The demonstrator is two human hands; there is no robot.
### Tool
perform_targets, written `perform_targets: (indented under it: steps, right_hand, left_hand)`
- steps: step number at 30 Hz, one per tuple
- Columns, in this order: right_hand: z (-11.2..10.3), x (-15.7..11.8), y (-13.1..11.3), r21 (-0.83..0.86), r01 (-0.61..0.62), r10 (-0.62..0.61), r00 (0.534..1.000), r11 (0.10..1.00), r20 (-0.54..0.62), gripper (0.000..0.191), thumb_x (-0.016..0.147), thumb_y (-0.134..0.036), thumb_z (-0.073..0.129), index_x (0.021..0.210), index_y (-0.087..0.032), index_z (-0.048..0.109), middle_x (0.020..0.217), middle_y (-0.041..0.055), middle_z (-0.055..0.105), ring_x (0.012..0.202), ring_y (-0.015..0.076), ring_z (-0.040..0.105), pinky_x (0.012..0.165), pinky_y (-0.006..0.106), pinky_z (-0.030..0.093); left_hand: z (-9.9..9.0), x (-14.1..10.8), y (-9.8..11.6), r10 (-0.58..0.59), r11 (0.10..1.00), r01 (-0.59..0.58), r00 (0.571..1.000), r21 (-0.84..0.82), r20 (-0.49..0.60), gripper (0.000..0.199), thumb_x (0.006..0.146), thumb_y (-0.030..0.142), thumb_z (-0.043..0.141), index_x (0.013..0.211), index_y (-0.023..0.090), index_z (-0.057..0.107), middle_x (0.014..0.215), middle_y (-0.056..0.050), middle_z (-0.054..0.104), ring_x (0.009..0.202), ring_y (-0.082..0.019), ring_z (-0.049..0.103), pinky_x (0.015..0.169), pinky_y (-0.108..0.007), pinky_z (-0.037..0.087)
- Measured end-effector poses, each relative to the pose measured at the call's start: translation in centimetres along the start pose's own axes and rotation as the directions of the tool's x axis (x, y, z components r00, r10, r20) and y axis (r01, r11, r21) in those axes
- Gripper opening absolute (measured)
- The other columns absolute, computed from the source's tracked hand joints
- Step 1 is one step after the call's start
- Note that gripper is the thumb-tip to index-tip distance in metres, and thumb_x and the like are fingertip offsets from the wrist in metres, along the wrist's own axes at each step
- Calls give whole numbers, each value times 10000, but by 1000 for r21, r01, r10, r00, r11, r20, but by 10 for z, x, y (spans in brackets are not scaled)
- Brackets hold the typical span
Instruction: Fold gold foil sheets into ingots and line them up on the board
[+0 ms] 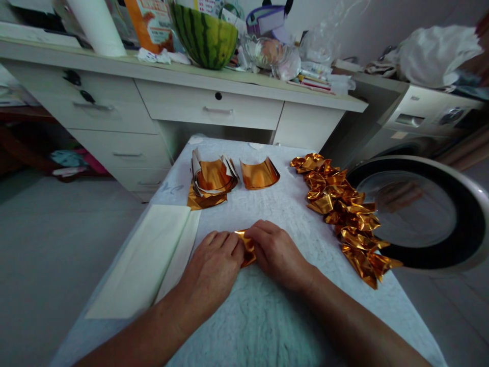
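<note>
Between my hands, low on the cloth-covered table, is a piece of shiny gold foil paper [249,252], partly covered by my fingers. My left hand [218,257] presses on its left side with the fingers close together. Bent fingers of my right hand [277,252] grip its right side. Farther back lies a single curved sheet of gold foil paper [260,174]. Left of that sheet is a stack of curled gold foil sheets [213,176] with pale backs. A row of folded gold foil pieces [332,196] runs down the table's right side.
Folded cream paper [143,260] lies along the table's left edge [168,191]. Beyond the table stands a white drawer desk [214,109] bearing a cut watermelon [206,38] and clutter. At right, a washing machine's open round door [416,209] reaches close to the foil row.
</note>
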State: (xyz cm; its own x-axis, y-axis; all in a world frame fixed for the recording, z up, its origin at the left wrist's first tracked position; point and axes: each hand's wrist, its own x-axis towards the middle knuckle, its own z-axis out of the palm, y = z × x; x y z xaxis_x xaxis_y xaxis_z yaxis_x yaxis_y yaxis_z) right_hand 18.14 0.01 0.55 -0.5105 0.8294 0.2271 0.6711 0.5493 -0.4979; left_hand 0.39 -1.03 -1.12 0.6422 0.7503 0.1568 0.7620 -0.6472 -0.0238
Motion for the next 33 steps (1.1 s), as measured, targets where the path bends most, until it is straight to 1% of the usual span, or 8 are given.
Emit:
perform_targets:
  steps: [2, 5, 13, 17, 20, 22, 27, 33]
  right_hand:
    - [3, 1, 0, -58, -90, 93, 994, 994, 62, 216, 886, -58, 465, 900, -149, 660, 851, 58, 618, 824, 169, 558, 762, 275, 444]
    - [5, 3, 3, -106, -166, 175, 981, 980, 82, 209, 888, -68, 479, 901, -156, 668, 871, 55, 607, 849, 167, 553, 801, 274, 440]
    - [10, 2, 0, -117, -210, 217, 975, 971, 53, 81, 856, -176, 571, 923, -158, 615, 932, 72, 566, 901, 201, 520, 834, 322, 441]
    - [13, -1, -4, -177, -198, 211, 976, 964, 54, 274, 837, -380, 640, 975, -149, 587, 977, 98, 553, 910, 241, 492, 831, 382, 438]
    - [18, -4, -6, -235, -201, 216, 976, 951, 40, 464, 812, -565, 631, 999, -143, 577, 1004, 118, 546, 930, 271, 478, 840, 427, 430]
    - [21, -5, -8, -266, -208, 225, 974, 941, 35, 538, 790, -631, 624, 1012, -144, 572, 1011, 124, 544, 942, 283, 474, 845, 446, 423]
    - [20, -5, -9, -303, -223, 245, 969, 927, 39, 549, 758, -648, 652, 1012, -169, 569, 1023, 114, 552, 941, 288, 480, 833, 458, 412]
    - [11, -5, -5, -264, -222, 250, 965, 939, 77, 526, 764, -644, 657, 1016, -191, 568, 1041, 104, 556, 932, 279, 488, 801, 426, 409]
  left_hand:
    - [-2, 0, -1, -14, 999, 15, 1000, -36, 24, 195, 874, 75, 518, 992, 152, 653, 929, -72, 654, 880, -266, 592, 802, -447, 486]
    - [-5, -1, -4, -37, 992, 44, 997, -117, 69, 182, 898, 119, 498, 1004, 185, 630, 992, -70, 635, 940, -273, 571, 846, -471, 476]
    - [-3, -12, -18, -11, 953, 45, 993, -301, 114, 315, 872, 101, 484, 1164, 197, 551, 1171, -81, 553, 1103, -263, 503, 987, -465, 424]
    - [-4, -15, -24, 17, 929, 32, 992, -369, 129, 330, 886, 138, 499, 1208, 206, 533, 1215, -75, 535, 1139, -256, 481, 1012, -448, 412]
    - [-4, -15, -28, 38, 914, 21, 990, -406, 139, 364, 897, 151, 504, 1256, 213, 509, 1257, -69, 518, 1180, -245, 461, 1044, -429, 393]
    - [-4, -16, -30, 47, 906, 16, 989, -422, 138, 398, 894, 156, 514, 1287, 215, 491, 1279, -69, 510, 1199, -242, 453, 1060, -423, 383]
    - [-5, -14, -33, 31, 891, 47, 986, -451, 165, 403, 870, 176, 552, 1268, 216, 503, 1275, -72, 518, 1198, -255, 463, 1063, -441, 382]
    - [-5, -14, -33, 22, 885, 60, 985, -462, 171, 418, 843, 162, 551, 1253, 234, 513, 1277, -64, 522, 1194, -248, 469, 1061, -435, 383]
